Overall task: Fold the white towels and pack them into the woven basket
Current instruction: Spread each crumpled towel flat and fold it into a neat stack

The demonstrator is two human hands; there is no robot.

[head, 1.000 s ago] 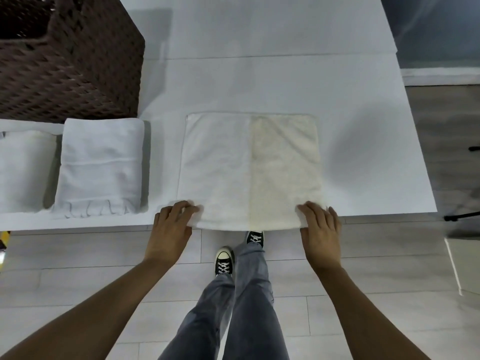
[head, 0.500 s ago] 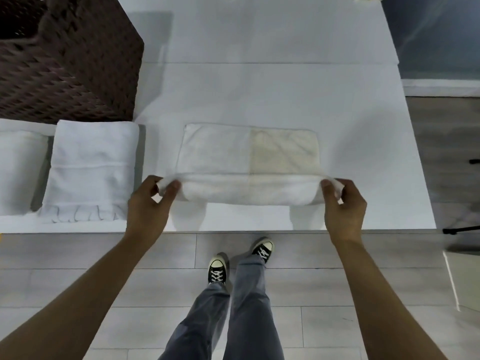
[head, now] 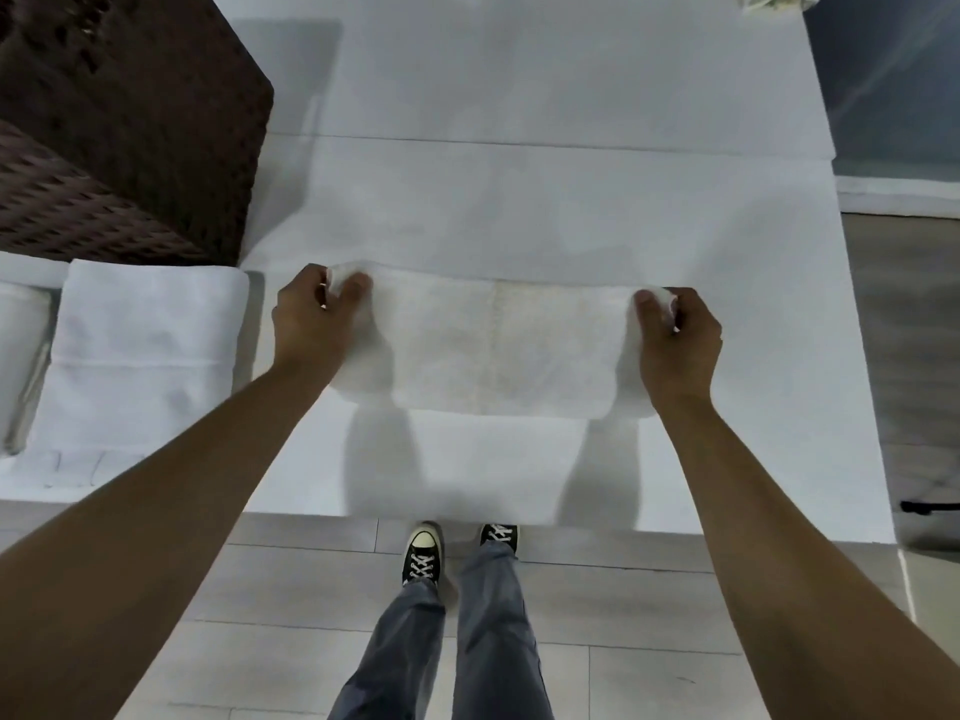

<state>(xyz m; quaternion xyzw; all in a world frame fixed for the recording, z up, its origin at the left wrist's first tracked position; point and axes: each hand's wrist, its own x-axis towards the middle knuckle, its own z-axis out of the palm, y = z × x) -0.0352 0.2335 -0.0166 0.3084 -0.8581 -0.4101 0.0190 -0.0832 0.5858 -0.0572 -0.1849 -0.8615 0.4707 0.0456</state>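
Observation:
A white towel (head: 498, 345), half white and half cream-tinted, lies doubled over on the white table (head: 571, 200). My left hand (head: 311, 324) pinches its far left corner and my right hand (head: 675, 340) pinches its far right corner, both at the towel's far edge. The dark brown woven basket (head: 119, 137) stands at the table's back left. A folded white towel (head: 140, 356) lies in front of the basket, left of my left hand. Part of another folded towel (head: 21, 345) shows at the left edge.
More white cloth (head: 774, 2) lies at the table's far right corner. The table's near edge runs just above my shoes (head: 423, 556). Grey plank floor lies below and to the right, with a dark stand foot (head: 930, 506) at the right edge.
Both hands lifted the towel's near edge off the table front and carried it away from me, laying it over the far edge. The towel now lies folded in half.

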